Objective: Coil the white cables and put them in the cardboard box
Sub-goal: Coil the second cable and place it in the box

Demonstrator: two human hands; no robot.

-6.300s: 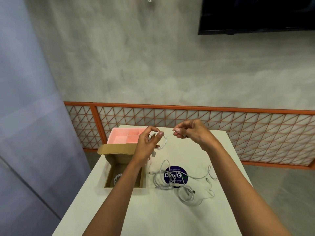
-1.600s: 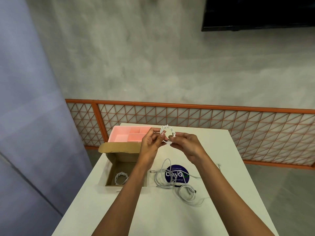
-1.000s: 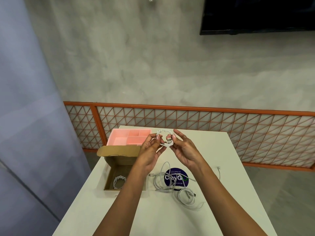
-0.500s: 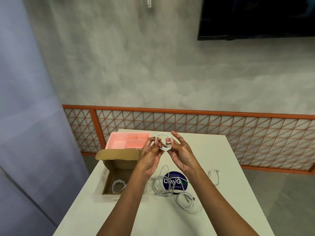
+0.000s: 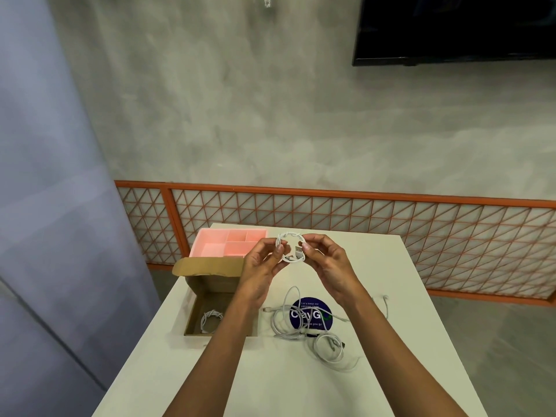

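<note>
A small coiled white cable [image 5: 290, 247] is held up above the table between both hands. My left hand [image 5: 261, 266] pinches its left side and my right hand [image 5: 326, 263] pinches its right side, near the plug. The open cardboard box [image 5: 192, 316] stands on the table's left, below my left forearm, with one coiled white cable [image 5: 210, 319] lying inside. Loose white cables [image 5: 316, 332] lie tangled on the table to the right of the box.
A pink divided tray [image 5: 216, 243] sits behind the box at the table's far left. A round dark blue sticker [image 5: 311, 313] lies under the loose cables. An orange lattice rail [image 5: 361, 212] runs behind the white table [image 5: 391, 281].
The long loose cable end from earlier is now wound into a compact ring held by both hands. My hands stay close together above the table; the camera view shifted slightly.
</note>
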